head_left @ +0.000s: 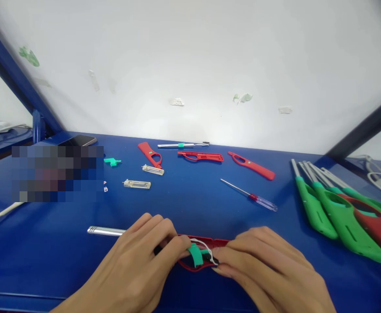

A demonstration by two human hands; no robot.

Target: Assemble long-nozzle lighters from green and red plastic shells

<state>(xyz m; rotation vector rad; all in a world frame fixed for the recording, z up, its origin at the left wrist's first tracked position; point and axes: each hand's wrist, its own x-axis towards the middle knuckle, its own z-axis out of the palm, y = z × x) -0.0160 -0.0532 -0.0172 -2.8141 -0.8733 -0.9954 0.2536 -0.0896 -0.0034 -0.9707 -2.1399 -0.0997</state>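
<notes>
Low over the front of the blue table, both hands are closed on an opened red utility lighter (195,268). My left hand (145,261) grips it near the silver tube (105,231), which sticks out to the left. The thumb and index finger of that hand press by a green trigger (196,255). My right hand (269,265) pinches the other end, its fingertips at a black part beside the trigger. A white wire (202,242) loops between the two hands. Fingers hide much of the inside of the shell.
Red shell halves (251,165), a metal tube (171,145), clear fuel tanks (136,184) and a green trigger piece (112,161) lie farther back. A screwdriver (259,200) rests centre right. Several assembled lighters (337,213) pile up at right; a phone (82,140) lies left.
</notes>
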